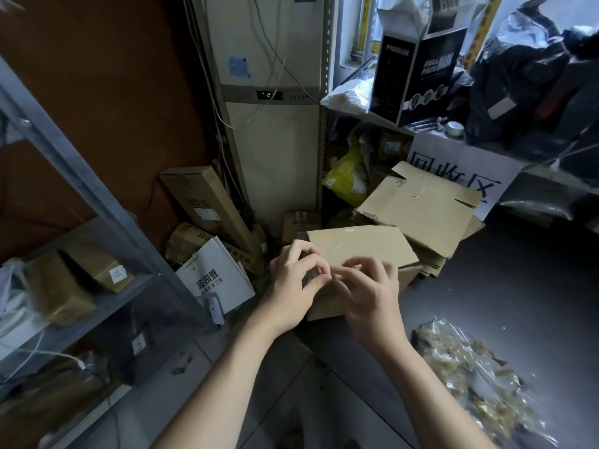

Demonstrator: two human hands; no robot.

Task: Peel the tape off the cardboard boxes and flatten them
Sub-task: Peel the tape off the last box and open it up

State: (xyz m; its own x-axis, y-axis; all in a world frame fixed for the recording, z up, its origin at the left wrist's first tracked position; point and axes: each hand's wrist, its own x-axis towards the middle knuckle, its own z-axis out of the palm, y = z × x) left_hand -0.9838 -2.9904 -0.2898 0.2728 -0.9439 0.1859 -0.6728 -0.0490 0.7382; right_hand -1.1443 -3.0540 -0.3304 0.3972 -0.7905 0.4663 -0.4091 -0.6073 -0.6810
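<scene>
Nearest, the left hand (296, 280) and right hand (368, 296) meet at the near edge of the cardboard box (359, 246), which sits on the floor just in front of the person; both have fingers curled in narrow and seem to pinch at something there, though whether it is a tape end I cannot tell, since the fingers cover that spot. The box looks light, stiff and probably empty, best steadied by its corner while clear tape, glossy and hard to see on top, is picked up by an edge. Behind it lies a flattened pile (421, 205), its lower layers hidden.
</scene>
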